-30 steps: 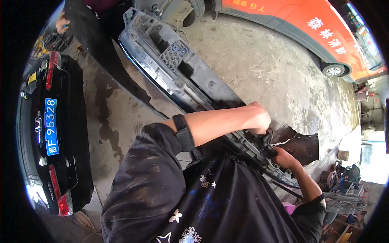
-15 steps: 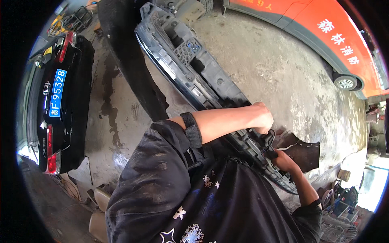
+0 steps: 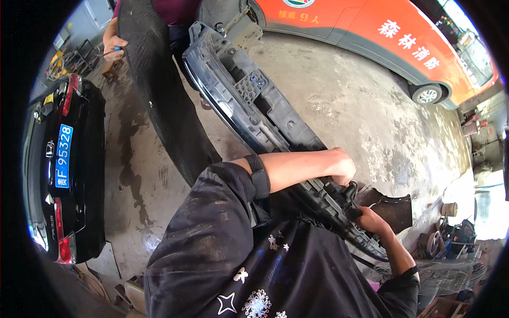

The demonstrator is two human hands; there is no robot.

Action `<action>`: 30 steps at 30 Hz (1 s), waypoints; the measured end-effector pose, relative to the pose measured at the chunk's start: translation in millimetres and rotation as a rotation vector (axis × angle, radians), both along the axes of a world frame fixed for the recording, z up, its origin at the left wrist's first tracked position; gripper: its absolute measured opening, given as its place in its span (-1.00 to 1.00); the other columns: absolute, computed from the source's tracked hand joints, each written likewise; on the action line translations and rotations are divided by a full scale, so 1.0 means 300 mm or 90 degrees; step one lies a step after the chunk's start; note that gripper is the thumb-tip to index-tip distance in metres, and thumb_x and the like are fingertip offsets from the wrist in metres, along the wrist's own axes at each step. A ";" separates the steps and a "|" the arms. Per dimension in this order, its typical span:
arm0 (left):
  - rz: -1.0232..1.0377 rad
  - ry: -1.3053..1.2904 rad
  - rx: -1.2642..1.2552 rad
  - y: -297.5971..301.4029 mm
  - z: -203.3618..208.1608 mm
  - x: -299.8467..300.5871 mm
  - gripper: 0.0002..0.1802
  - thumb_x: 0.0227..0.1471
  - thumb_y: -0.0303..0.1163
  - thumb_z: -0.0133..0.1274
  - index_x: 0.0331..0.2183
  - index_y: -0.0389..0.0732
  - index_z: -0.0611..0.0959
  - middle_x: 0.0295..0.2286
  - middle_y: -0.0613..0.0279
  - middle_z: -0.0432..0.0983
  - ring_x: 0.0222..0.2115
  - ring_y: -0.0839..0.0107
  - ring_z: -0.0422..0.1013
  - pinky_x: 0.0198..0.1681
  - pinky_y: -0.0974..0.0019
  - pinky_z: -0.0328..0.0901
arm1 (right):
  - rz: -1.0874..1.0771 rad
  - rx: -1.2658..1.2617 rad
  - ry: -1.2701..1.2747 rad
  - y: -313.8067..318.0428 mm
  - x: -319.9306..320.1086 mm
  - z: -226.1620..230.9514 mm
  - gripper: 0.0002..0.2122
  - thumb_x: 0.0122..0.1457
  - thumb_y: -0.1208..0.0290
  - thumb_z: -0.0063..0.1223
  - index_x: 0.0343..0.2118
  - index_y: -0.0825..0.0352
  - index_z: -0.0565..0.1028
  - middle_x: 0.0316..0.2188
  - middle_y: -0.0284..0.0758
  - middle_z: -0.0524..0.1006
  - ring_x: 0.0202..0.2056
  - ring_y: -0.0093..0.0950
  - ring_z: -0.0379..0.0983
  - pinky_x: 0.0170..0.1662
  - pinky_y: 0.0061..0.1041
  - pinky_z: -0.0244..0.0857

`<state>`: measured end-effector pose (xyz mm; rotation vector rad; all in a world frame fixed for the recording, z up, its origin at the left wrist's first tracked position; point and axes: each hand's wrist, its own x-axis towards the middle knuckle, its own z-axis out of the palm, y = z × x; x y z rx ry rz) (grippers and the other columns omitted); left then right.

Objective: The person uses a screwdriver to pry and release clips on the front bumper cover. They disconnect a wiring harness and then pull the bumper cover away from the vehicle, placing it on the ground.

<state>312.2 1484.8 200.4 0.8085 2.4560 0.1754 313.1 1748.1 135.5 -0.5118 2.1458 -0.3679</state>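
A long car bumper [image 3: 275,114] with black plastic inner structure and a shiny dark outer face runs diagonally in front of me, from upper left to lower right. My left hand [image 3: 342,166] is closed over the inner side of its lower half, fingers curled down; what they grip is hidden. Close by, a black curved piece [image 3: 350,193] stands up from the bumper. My right hand [image 3: 373,220] is closed round a dark part at the bumper's lower end, its fingertips mostly hidden.
At upper left a co-worker's hand [image 3: 113,47] holds a small blue-tipped object beside a long black liner-like sheet [image 3: 159,90]. A black car [image 3: 79,175] stands left, a red-orange van [image 3: 344,32] at upper right. A dark, ragged-edged panel [image 3: 395,212] and a fan guard [image 3: 450,275] are at right.
The view has shifted, bringing the co-worker at upper left further into sight. My hands stay at nearly the same spots on the bumper.
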 end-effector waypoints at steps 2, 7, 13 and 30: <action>-0.031 0.013 -0.005 0.004 0.001 -0.004 -0.61 0.09 -0.06 -0.01 -0.20 -0.12 0.67 -0.20 0.19 0.57 -0.15 0.16 0.46 -0.12 0.13 0.35 | 0.003 -0.001 -0.017 0.000 0.015 0.018 -0.71 0.09 0.36 -0.01 -0.15 0.41 0.48 -0.34 -0.09 0.57 -0.29 -0.50 0.46 -0.17 -0.40 0.31; -0.093 0.005 0.026 0.016 -0.026 -0.034 -0.56 0.10 -0.02 -0.03 -0.26 -0.19 0.67 -0.25 0.10 0.58 -0.18 0.09 0.46 -0.13 0.08 0.34 | 0.040 -0.023 -0.008 0.008 0.020 0.044 -0.73 0.10 0.36 0.00 -0.20 0.42 0.49 -0.40 -0.09 0.57 -0.34 -0.50 0.45 -0.21 -0.38 0.31; -0.199 -0.011 0.078 -0.010 -0.048 -0.083 -0.61 0.09 -0.08 -0.01 -0.33 -0.22 0.68 -0.37 0.00 0.58 -0.33 0.03 0.47 -0.26 0.08 0.34 | 0.084 0.050 -0.049 0.000 -0.002 0.092 -0.72 0.06 0.37 -0.04 -0.20 0.42 0.47 -0.38 0.00 0.54 -0.29 -0.27 0.51 -0.19 -0.28 0.32; 0.010 -0.084 0.043 -0.152 0.228 0.015 -0.61 0.14 -0.11 -0.06 -0.20 -0.21 0.61 -0.30 0.00 0.56 -0.23 0.02 0.46 -0.17 0.04 0.33 | 0.249 -0.024 -0.008 -0.042 -0.072 0.251 -0.63 -0.13 0.40 0.03 -0.20 0.47 0.43 -0.36 0.07 0.52 -0.21 -0.04 0.45 -0.16 -0.18 0.32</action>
